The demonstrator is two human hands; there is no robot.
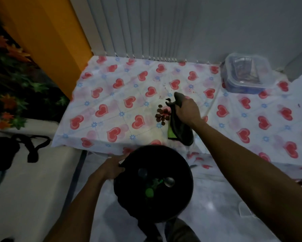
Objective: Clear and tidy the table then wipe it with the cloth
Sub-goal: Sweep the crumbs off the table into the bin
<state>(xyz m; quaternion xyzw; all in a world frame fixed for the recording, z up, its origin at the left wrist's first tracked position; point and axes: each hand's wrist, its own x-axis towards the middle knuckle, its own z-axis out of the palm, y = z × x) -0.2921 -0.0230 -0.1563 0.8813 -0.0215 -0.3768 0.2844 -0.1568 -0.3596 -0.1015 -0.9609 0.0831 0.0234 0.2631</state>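
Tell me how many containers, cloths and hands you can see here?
Containers: 2, the black bin and the clear lidded box
Cloths: 1, the dark cloth
Hands: 2, the left hand and the right hand
Total: 5

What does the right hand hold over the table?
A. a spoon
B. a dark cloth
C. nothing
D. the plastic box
B: the right hand grips a dark cloth that hangs down onto the table, next to a heap of small brown crumbs.
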